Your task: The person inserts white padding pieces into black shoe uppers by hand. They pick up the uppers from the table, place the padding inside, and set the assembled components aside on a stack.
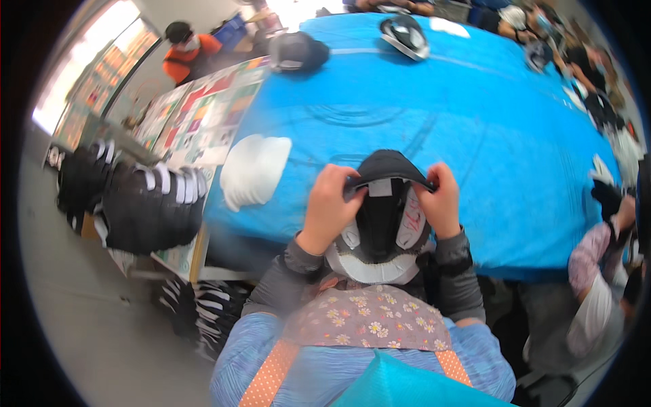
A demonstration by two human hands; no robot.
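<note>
Between my hands, at the near edge of the table, is a black cap (pixel 384 224) with its inside facing me. My left hand (pixel 328 209) pinches the cap's black edge on the left, and my right hand (pixel 441 201) grips the same edge on the right. Inside the cap are a small white label, pale side panels and red marks on the right one. A white curved band (pixel 377 268) lines the cap's side nearest my body. The fingertips behind the edge are partly hidden.
A blue-covered table (pixel 359 95) spreads ahead. White sheets (pixel 256 169) lie left of the cap, beside stacked black items with white strips (pixel 152 203). Farther off are a grey cap (pixel 297 51) and a black-and-white cap (pixel 405 37). Co-workers sit along the right; another person (pixel 188 51) is far left.
</note>
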